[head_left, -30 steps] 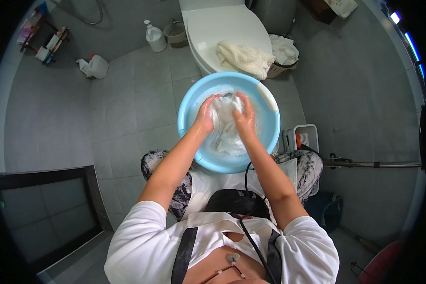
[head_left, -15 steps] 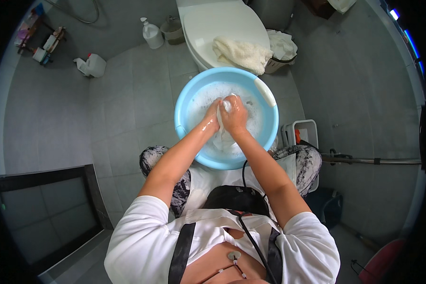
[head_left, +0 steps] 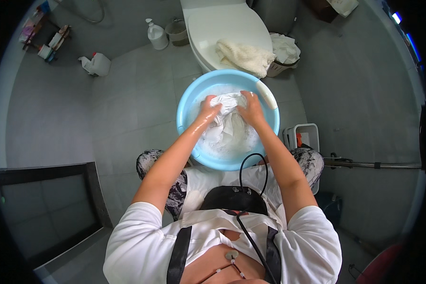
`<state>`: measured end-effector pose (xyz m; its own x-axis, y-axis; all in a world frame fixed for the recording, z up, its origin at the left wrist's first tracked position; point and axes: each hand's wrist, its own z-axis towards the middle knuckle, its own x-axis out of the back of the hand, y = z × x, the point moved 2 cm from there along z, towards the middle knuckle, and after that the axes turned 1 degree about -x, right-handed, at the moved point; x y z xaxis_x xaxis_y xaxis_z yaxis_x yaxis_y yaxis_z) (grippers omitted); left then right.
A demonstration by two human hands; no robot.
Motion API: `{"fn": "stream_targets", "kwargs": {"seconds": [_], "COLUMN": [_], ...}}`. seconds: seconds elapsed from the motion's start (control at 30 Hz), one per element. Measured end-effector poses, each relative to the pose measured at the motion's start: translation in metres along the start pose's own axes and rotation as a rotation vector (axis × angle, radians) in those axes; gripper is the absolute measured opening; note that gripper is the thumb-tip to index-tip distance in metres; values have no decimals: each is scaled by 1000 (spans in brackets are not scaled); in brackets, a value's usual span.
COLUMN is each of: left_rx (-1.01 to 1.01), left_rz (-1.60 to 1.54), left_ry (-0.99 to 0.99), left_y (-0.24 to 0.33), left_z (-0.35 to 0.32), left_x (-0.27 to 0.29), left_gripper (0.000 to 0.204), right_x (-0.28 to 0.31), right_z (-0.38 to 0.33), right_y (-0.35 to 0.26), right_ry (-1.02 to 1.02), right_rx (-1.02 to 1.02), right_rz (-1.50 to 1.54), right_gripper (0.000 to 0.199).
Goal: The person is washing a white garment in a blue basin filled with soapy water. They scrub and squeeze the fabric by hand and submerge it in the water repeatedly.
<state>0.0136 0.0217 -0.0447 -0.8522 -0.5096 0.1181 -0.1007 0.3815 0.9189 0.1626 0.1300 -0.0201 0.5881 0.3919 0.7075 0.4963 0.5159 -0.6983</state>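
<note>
- The left grip [head_left: 209,108] is partly closed, with thumb and fingers bent around the upper left side of a wet white cloth [head_left: 230,127]; folds hide some of its fingertips, so how tightly it pinches I cannot tell.
- The right grip [head_left: 252,108] is likewise curled on the cloth's upper right side, with fingers forward and thumb lower, toward the left grip; cloth lies between the two, and how firm the pressure is does not show.
- The two grips stand apart, facing each other; the cloth's upper edge spans the gap, while the rest hangs or lies in loose folds just below them, toward the person.
- Both grips are inside a round light-blue basin [head_left: 182,111]; white suds [head_left: 222,152] lie around the cloth, nearer the person than the grips; a white oblong piece [head_left: 267,95] sits on the rim, right of the right grip.
- Beyond the grips, a cream towel [head_left: 246,57] rests on a closed white toilet lid [head_left: 225,29]; farther off, ahead and left of the left grip, stands a white pump bottle [head_left: 157,38].
</note>
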Motion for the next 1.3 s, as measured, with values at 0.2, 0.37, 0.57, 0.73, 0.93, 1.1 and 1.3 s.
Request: {"fn": "stream_targets", "kwargs": {"seconds": [0.2,0.37,0.57,0.73,0.93,1.1,1.3], "left_rx": [-74,51,-215,134,152,173,49], "left_rz": [934,1064,943,-619,-1269,-1281,-1082], "left_ry": [4,-130,-2,158,59,178,-108], "left_y": [5,2,7,23,44,30,42], "left_z": [-31,-31,-36,-45,-59,-53,-43], "left_x": [-28,-27,-5,1,-12,-23,-36], "left_gripper": [69,65,55,42,39,38,37], "right_x": [-10,-57,-39,-12,-1,-1,31], "right_z": [-22,-29,4,4,0,-20,-38], "right_y": [-13,42,27,25,-4,-61,-113], "right_ry": [-450,-571,-570,-448,-309,126,137], "right_rx": [-104,139,-142,-638,-695,172,426], "right_rz": [-309,-472,-266,890,1284,570,176], "right_gripper": [61,48,40,50,39,20,22]}}
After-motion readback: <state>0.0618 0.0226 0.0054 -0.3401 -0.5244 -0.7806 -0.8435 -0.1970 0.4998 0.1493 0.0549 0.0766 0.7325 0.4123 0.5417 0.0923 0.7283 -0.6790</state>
